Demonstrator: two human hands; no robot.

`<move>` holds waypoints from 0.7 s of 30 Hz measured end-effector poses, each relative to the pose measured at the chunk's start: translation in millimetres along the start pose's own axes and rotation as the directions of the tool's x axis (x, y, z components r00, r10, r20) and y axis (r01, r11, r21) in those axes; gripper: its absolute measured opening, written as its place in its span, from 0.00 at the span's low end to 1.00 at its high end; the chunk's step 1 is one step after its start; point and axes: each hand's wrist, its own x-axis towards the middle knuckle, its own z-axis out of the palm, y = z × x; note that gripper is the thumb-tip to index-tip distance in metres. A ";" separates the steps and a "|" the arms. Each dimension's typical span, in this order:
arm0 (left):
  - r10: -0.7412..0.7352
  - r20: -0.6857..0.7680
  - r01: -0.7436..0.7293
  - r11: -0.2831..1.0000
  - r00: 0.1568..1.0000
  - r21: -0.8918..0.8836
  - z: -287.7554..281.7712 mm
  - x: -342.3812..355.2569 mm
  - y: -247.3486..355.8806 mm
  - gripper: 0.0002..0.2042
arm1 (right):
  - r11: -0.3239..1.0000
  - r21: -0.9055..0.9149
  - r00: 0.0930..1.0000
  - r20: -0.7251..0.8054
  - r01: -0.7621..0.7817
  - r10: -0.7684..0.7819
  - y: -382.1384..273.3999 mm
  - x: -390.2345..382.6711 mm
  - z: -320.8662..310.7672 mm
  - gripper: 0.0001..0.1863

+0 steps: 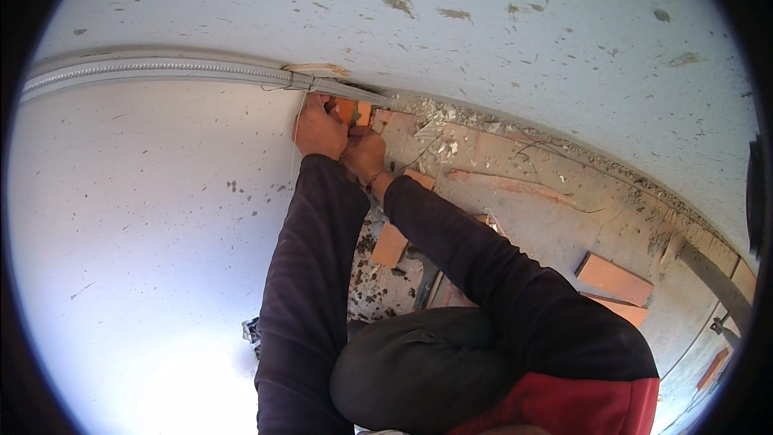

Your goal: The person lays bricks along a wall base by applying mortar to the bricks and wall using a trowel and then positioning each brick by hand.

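In the far corner, close under the metal pipes, my two hands are together at a small orange tile piece (364, 115) with a grey mortar smear. My left hand (320, 133) is closed at the piece's left side, its fingertips partly hidden under the pipes. Just right of it, my right hand (366, 153) is curled with its fingers against the near edge of the same piece. The grip itself is mostly covered by the backs of my hands. A thin string (295, 133) hangs down beside my left hand.
Silver ribbed pipes (185, 72) run along the white wall at the left. Rubble (439, 125) lies along the far wall's foot. Cut tile pieces (616, 276) and another tile (390, 245) lie on the dusty floor. A dark-handled tool (427, 286) is by my knee.
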 end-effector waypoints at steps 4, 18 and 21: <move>-0.013 -0.006 0.013 0.999 1.000 -0.048 1.1 -1.9 -0.6 0.13 | 1.000 -0.010 1.000 -0.013 -0.020 0.019 -2.7 -1.6 0.1 0.19; 0.010 -0.074 -0.024 0.980 0.997 -0.198 -8.7 -34.7 -0.3 0.22 | 0.995 0.025 0.996 0.008 0.094 -0.094 11.2 0.5 -17.3 0.12; -0.023 -0.103 -0.012 0.946 0.994 -0.323 -19.8 -61.4 -0.9 0.23 | 0.996 0.030 0.994 0.071 0.086 -0.088 11.2 3.3 -39.3 0.10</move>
